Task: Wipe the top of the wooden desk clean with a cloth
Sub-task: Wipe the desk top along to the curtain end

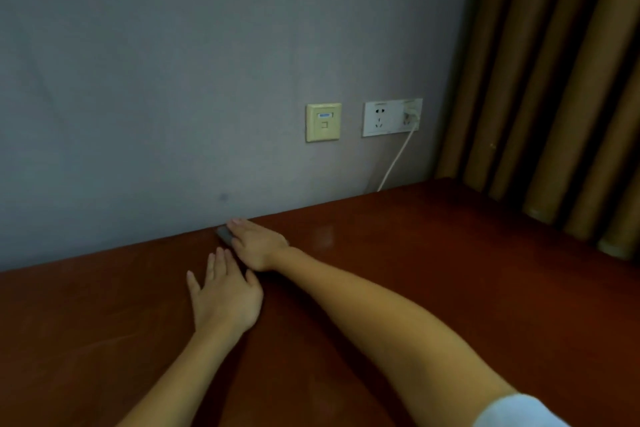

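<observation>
The reddish-brown wooden desk (433,271) fills the lower half of the view and runs up against a grey wall. My right hand (258,245) lies flat, palm down, at the desk's back edge, pressing on a small grey cloth (224,234); only a corner of the cloth shows at the fingers' left side. My left hand (225,295) rests flat on the desk just in front of it, fingers spread, holding nothing.
On the grey wall (173,80) are a yellowish data socket (323,122) and a white power socket (391,117) with a plug and white cable (398,156) dropping behind the desk. Brown curtains (554,97) hang along the desk's right edge.
</observation>
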The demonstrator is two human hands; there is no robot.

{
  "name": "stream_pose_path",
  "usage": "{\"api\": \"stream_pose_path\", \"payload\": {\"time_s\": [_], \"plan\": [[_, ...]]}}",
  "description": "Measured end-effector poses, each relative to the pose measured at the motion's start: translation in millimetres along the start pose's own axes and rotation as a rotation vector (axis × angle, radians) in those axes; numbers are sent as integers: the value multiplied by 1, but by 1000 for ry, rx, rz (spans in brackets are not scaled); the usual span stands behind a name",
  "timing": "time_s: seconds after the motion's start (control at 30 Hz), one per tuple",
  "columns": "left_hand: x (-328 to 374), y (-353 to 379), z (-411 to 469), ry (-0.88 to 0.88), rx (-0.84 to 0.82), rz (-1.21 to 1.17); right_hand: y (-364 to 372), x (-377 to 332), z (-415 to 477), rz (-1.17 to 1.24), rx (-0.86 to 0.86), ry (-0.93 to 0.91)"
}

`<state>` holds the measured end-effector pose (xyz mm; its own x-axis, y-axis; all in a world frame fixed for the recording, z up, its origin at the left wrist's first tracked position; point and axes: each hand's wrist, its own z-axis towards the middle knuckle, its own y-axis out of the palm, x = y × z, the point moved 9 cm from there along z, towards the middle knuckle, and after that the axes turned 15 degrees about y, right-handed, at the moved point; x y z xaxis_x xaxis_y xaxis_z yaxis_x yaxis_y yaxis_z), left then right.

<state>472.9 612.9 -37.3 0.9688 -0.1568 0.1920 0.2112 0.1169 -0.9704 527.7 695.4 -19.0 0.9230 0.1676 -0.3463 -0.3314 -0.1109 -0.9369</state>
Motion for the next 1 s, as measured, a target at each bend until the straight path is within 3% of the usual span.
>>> {"api": "stream_pose_path", "payload": {"time_s": [0.1, 0.23, 0.43, 0.57, 0.67, 0.8, 1.0], "plan": [[-2, 0, -1, 13, -20, -10, -22, 51, -26, 28, 46, 104], [-3, 0, -3, 32, -25, 7, -72, 185, -79, 65, 155, 373], [-3, 3, -3, 33, -53, 25, -139, 404, -240, 79, 295, 858], [-1, 2, -8, 24, -55, 17, -162, 475, -342, -50, 385, 1060], [3, -1, -16, 31, -56, 3, -162, 491, -371, -107, 416, 1198], [8, -5, -25, 34, -60, -24, -153, 457, -366, -42, 494, 1408], [12, -5, -33, 67, -62, -29, -115, 335, -237, -21, 475, 1087]]}}
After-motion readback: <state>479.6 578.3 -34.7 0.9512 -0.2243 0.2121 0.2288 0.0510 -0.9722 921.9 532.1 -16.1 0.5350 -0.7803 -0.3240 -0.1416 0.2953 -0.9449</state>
